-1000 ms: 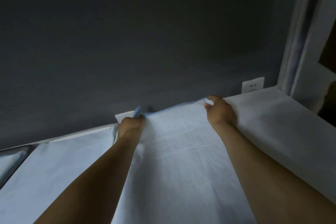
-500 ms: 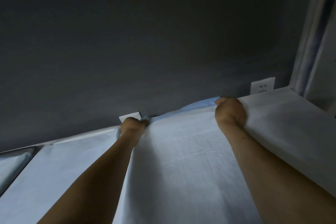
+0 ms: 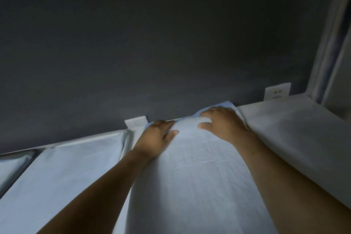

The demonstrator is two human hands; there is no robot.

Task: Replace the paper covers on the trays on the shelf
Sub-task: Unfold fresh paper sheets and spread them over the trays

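Note:
A white paper cover (image 3: 190,180) lies over the middle tray, stretching from the near edge to the dark wall. My left hand (image 3: 155,137) lies flat on its far left corner with fingers stretched toward the wall. My right hand (image 3: 222,121) presses flat on the far right corner, where the paper bulges up slightly and shows a bluish edge. The tray under this sheet is hidden. A covered tray (image 3: 76,159) lies to the left and another covered tray (image 3: 296,129) to the right.
The dark wall (image 3: 152,43) rises directly behind the trays. A white wall socket (image 3: 277,93) sits at the back right and a white plate (image 3: 135,121) behind my left hand. A bare metal tray rim (image 3: 17,159) shows far left. A white frame (image 3: 330,43) stands right.
Both hands have gone from gripping the far edge of the paper with curled fingers to lying flat on it. The sheet's far edge has dropped down against the wall.

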